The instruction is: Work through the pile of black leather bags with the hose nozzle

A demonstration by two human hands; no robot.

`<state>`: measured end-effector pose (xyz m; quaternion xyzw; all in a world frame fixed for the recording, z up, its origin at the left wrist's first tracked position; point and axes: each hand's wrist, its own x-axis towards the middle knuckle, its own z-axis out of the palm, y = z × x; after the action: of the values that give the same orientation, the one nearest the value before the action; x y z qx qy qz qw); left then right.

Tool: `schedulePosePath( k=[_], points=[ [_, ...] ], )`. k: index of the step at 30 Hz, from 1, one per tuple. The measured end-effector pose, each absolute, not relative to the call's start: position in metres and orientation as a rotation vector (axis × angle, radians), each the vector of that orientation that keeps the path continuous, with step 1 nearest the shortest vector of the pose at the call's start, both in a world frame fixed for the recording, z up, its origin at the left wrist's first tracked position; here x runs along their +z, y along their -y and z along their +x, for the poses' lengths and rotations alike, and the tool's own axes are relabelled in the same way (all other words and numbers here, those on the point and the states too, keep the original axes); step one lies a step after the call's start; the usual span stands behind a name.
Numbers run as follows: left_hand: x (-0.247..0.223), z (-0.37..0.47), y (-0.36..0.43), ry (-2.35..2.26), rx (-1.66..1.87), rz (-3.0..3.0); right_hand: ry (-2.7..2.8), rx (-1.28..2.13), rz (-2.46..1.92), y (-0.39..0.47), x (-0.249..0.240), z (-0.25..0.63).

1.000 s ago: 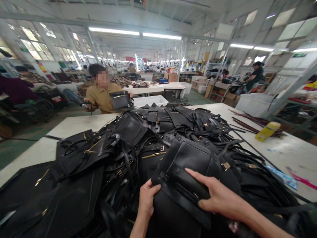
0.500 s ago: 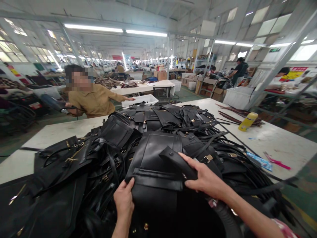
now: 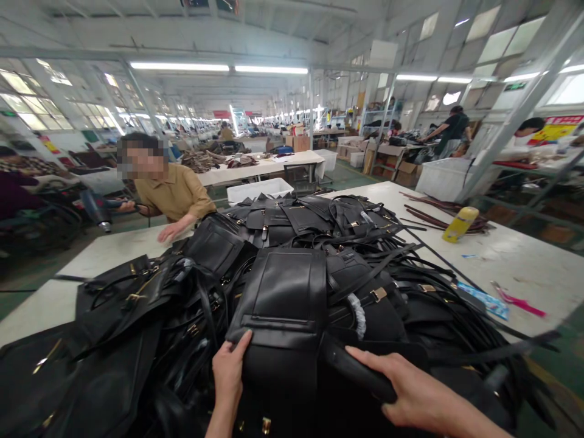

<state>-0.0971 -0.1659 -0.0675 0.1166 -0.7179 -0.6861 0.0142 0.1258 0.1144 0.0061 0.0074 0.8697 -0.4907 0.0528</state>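
Right hand (image 3: 410, 383) has swung down and outward since half a second ago, taking the dark rounded piece (image 3: 358, 368) off the middle of the black bag (image 3: 283, 289) to beside its lower right; can't tell what that piece is. Co-worker's free hand (image 3: 176, 230) has also come from the white bin (image 3: 260, 190) to the table (image 3: 538, 274). Bag sits front and centre on the heap of black bags (image 3: 296, 216), stitched panel up, sloping toward the wearer. Left hand (image 3: 228, 371) pinches its near left edge: thumb on top, other digits tucked out of sight, gap down to the material's thickness. Probably that edge because it steadies the panel and keeps its face uncovered. Right digits are parted only by the piece's width and wrapped on it; grip looks side-on, likely to keep its tip end free. Wrapped strap (image 3: 358, 316) lies just right of the panel.
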Motion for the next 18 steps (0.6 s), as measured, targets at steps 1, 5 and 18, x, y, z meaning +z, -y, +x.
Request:
schedulePosePath(
  k=[1,5,18],
  points=[
    [-0.068,-0.096,0.167,2.282,-2.132,0.365,-2.644,-1.498,0.017,-0.113,0.004,0.122],
    [-0.062,-0.084,0.170,2.362,-2.137,0.328,-2.486,-1.642,0.021,-0.110,-0.001,0.113],
    [-0.030,-0.048,0.148,2.264,-2.163,0.038,-2.558,-1.796,-0.122,-0.088,-0.011,0.045]
  ],
)
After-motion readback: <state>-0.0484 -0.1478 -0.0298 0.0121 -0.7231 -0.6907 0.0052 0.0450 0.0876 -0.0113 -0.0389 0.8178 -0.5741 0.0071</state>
